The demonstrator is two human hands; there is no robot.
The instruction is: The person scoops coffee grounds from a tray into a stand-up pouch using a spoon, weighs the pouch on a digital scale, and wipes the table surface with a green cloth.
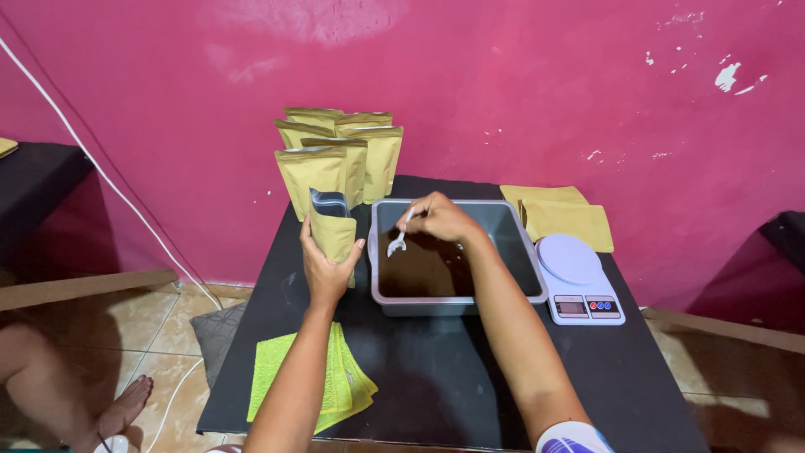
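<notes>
Holding an open kraft stand-up pouch upright, the left hand wraps its fingers round the lower body of the bag, thumb on the side facing the tub, so the mouth gapes upward just beside the grey plastic tub. From the right hand, the pouch lies at about nine o'clock, close by, with its long axis vertical and its opening a little above the tub's rim. The right hand is closed in a pinch on the handle of a small white plastic spoon, whose bowl points down toward seven o'clock and sits at the surface of the dark brown powder filling the tub's floor; whether the spoon is loaded cannot be told. The right hand is the nearer one to the powder, and the left is the only one on the pouch. At twelve o'clock from the held pouch stands a cluster of filled kraft pouches; at three o'clock from the tub sits a white digital kitchen scale, with flat empty pouches behind it. Green cloths lie on the black table under the left forearm.
</notes>
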